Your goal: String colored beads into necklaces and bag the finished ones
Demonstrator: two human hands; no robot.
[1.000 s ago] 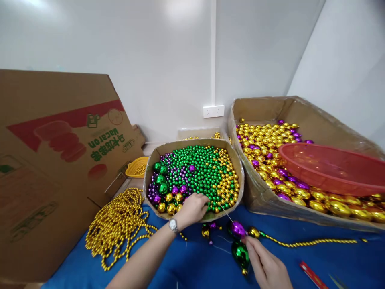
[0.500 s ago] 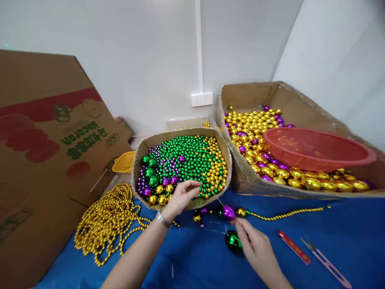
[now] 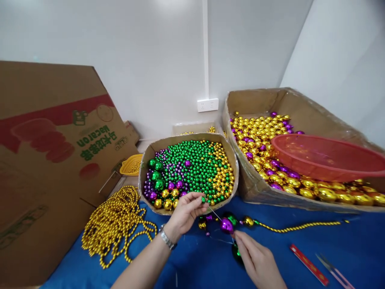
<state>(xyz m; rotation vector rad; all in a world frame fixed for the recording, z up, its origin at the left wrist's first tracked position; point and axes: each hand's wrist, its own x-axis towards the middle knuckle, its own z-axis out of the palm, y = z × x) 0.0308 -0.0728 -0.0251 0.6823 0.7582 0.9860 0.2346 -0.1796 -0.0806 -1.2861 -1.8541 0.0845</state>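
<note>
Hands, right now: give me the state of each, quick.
Left hand: closed, pinching a small green bead.
Right hand: closed on the bead strand, fingertips just below the purple ball.

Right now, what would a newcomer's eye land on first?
The cardboard tub at centre, heaped with glossy green, purple and gold beads, and the big cardboard box at right, full of gold baubles under a red plastic basin. In front, the left hand pinches a small green bead near a shiny purple bauble, over the blue cloth.
</note>
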